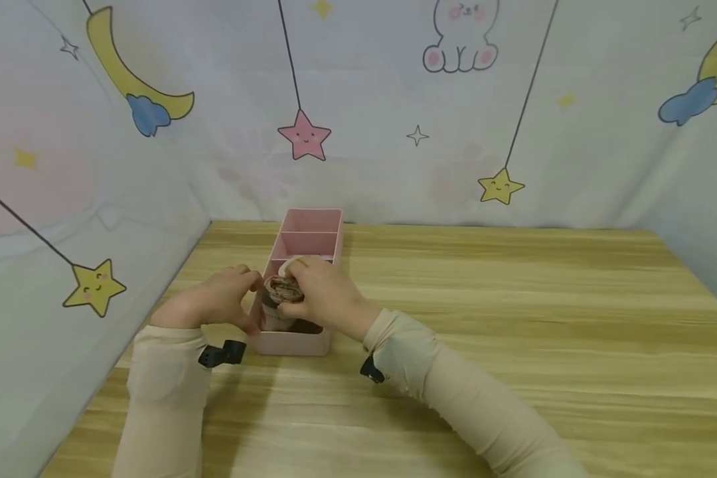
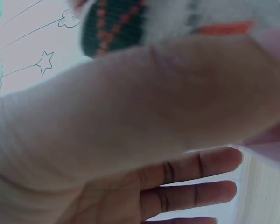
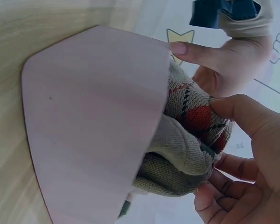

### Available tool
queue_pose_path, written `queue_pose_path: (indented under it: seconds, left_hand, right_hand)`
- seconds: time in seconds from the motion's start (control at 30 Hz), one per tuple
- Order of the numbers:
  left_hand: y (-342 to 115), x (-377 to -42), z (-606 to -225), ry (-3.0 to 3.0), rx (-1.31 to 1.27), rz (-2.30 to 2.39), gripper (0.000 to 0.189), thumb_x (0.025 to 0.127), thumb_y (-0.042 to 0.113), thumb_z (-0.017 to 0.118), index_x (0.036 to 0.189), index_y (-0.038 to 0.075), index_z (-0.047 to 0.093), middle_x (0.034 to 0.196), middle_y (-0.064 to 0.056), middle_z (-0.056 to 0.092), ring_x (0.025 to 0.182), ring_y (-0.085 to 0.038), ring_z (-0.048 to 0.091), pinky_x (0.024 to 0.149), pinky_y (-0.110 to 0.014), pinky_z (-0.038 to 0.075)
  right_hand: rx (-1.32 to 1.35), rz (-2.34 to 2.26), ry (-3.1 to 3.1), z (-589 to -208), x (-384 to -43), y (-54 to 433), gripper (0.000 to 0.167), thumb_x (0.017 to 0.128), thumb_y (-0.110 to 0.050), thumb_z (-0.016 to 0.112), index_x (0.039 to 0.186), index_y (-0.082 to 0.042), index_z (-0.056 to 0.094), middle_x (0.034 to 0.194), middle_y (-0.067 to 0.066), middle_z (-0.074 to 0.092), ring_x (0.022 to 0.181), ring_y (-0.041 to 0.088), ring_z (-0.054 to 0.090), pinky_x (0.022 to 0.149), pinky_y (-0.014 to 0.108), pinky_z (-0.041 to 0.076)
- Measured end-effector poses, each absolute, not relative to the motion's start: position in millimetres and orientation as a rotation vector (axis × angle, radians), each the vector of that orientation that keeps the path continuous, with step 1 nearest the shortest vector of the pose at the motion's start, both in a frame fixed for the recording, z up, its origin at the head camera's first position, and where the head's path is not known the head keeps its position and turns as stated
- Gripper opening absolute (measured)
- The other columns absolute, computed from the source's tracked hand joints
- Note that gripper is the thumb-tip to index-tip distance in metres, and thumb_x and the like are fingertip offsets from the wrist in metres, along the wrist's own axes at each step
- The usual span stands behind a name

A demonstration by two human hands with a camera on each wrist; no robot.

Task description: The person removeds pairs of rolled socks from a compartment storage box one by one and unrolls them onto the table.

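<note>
A long pink divided box (image 1: pixel 293 344) stands on the table. My right hand (image 1: pixel 328 295) pinches a rolled knit sock (image 1: pixel 283 289) between thumb and fingers, in the box's nearest compartment. In the right wrist view the sock roll (image 3: pixel 198 116) shows a grey, red and dark diamond pattern, with plain grey and olive folds beside it, partly hidden by the box's end wall (image 3: pixel 93 116). My left hand (image 1: pixel 224 299) is at the box's left side, its thumb touching the near corner. The left wrist view shows its fingers (image 2: pixel 191 198) straight, with patterned knit (image 2: pixel 116 28) beyond the thumb.
Two farther compartments (image 1: pixel 311 221) of the box are visible behind my right hand. The wood-grain table (image 1: pixel 514 318) extends to the right. A white cloth backdrop (image 1: pixel 382 179) with stars and moons rises behind the table and along both sides.
</note>
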State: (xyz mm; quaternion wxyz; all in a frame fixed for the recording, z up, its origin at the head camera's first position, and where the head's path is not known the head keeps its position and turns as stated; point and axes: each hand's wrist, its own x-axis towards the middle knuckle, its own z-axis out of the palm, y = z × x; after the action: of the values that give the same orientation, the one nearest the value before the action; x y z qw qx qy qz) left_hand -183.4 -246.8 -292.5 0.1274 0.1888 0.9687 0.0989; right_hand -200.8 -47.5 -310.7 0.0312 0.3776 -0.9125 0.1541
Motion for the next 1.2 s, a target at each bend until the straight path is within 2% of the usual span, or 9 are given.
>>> queue_pose_path:
  seconds: [0.2, 0.37, 0.53, 0.73, 0.97, 1.2]
  left_hand:
    - [-246, -184, -291, 2.835, 0.554, 0.267, 0.057, 0.06, 0.033, 0.089, 0.098, 0.005, 0.057, 0.1, -0.016, 0.055, 0.09, -0.03, 0.051, 0.078, -0.046, 0.047]
    - [-244, -183, -290, 2.84, 0.535, 0.289, 0.049, 0.062, 0.033, 0.088, 0.095, 0.011, 0.06, 0.105, -0.019, 0.056, 0.095, -0.032, 0.053, 0.08, -0.047, 0.048]
    - [-244, -182, -290, 2.88, 0.6, 0.301, 0.043, 0.065, 0.033, 0.083, 0.095, 0.013, 0.061, 0.102, -0.018, 0.057, 0.093, -0.032, 0.053, 0.078, -0.045, 0.047]
    - [-238, -181, -289, 2.965, 0.68, 0.296, 0.044, 0.069, 0.029, 0.082, 0.1, 0.007, 0.06, 0.1, -0.017, 0.058, 0.093, -0.031, 0.055, 0.08, -0.047, 0.046]
    - [-222, -177, -278, 2.999, 0.674, 0.35, 0.046, 0.076, 0.024, 0.08, 0.111, 0.002, 0.059, 0.106, -0.017, 0.06, 0.099, -0.033, 0.056, 0.086, -0.05, 0.046]
    - [-204, -178, -283, 3.022, 0.798, 0.449, 0.042, 0.078, 0.025, 0.079, 0.107, 0.003, 0.059, 0.106, -0.013, 0.065, 0.096, -0.03, 0.062, 0.083, -0.046, 0.05]
  right_hand:
    - [1.099, 0.541, -2.82, -295, -201, -38, 0.049, 0.085, -0.043, 0.069, 0.119, -0.01, 0.058, 0.106, 0.001, 0.06, 0.091, 0.012, 0.056, 0.076, 0.025, 0.051]
    - [1.078, 0.626, -2.802, -285, -200, -31, 0.048, 0.085, -0.041, 0.07, 0.118, -0.009, 0.059, 0.107, 0.003, 0.061, 0.092, 0.013, 0.057, 0.077, 0.027, 0.051]
    - [1.078, 0.695, -2.776, -277, -199, -23, 0.043, 0.084, -0.039, 0.072, 0.113, -0.008, 0.06, 0.106, 0.003, 0.063, 0.094, 0.014, 0.058, 0.079, 0.028, 0.051]
    - [1.076, 0.743, -2.747, -272, -197, -9, 0.042, 0.084, -0.035, 0.072, 0.113, -0.007, 0.06, 0.108, 0.005, 0.064, 0.096, 0.016, 0.058, 0.082, 0.029, 0.051]
    - [1.032, 0.75, -2.702, -278, -196, 11, 0.037, 0.082, -0.032, 0.074, 0.107, -0.008, 0.061, 0.1, 0.004, 0.062, 0.087, 0.015, 0.057, 0.075, 0.029, 0.05]
    - [0.97, 0.765, -2.696, -291, -195, 34, 0.032, 0.082, -0.03, 0.074, 0.103, -0.009, 0.062, 0.096, 0.004, 0.06, 0.081, 0.015, 0.055, 0.069, 0.029, 0.047]
